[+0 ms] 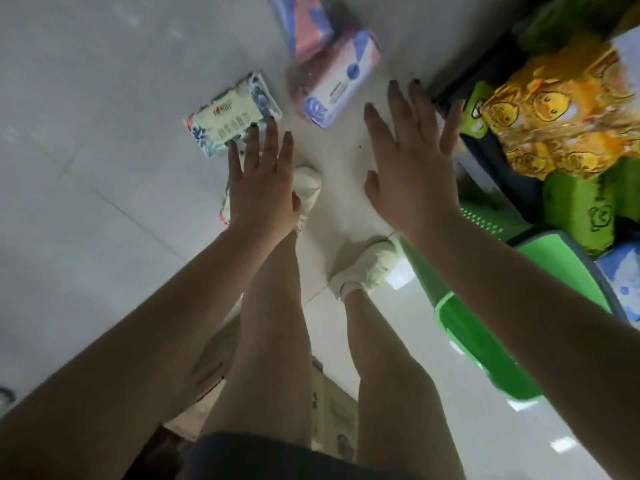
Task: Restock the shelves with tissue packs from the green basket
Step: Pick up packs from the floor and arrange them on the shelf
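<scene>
I look straight down at a pale tiled floor. My left hand (261,181) and my right hand (412,154) are stretched out flat, fingers straight, holding nothing. A floral tissue pack (232,114) lies on the floor just beyond my left fingertips. A white and purple tissue pack (341,83) and a pink and purple tissue pack (301,20) lie further ahead, blurred. The green basket (485,337) stands at the right beside my right forearm. Past it sit a yellow duck-print tissue bundle (561,116) and green tissue packs (581,209).
My two feet in pale shoes (367,268) stand between my arms. Another floral pack (227,206) peeks out under my left hand. A blue pack (623,278) lies at the far right edge. Cardboard (332,410) lies behind my legs.
</scene>
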Available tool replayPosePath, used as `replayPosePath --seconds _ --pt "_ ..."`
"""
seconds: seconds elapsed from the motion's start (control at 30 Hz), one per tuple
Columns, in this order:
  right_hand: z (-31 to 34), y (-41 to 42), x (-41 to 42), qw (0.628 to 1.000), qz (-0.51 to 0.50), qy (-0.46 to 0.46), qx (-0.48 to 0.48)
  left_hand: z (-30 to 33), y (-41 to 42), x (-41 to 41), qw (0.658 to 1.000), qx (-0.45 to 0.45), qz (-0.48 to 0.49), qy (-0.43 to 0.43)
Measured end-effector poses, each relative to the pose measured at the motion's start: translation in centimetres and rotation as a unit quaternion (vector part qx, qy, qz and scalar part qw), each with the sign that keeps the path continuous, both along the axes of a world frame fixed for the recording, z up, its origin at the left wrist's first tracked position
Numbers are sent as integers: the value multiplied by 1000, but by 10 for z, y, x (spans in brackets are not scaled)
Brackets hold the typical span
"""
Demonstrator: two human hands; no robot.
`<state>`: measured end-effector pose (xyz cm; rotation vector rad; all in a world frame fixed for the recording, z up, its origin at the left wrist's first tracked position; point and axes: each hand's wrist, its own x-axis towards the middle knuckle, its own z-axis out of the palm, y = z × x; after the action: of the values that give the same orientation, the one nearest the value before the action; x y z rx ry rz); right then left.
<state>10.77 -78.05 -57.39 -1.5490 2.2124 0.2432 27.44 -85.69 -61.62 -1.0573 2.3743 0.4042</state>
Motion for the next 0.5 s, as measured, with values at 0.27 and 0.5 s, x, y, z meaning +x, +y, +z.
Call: replayPosePath --seconds 0.27,0.5 --pt "-111 -7 12 999 17 -21 42 -137 -10 28 990 78 87 -79" --pt "-175 0 11 999 7 -14 43 -236 -22 46 953 113 248 -134"
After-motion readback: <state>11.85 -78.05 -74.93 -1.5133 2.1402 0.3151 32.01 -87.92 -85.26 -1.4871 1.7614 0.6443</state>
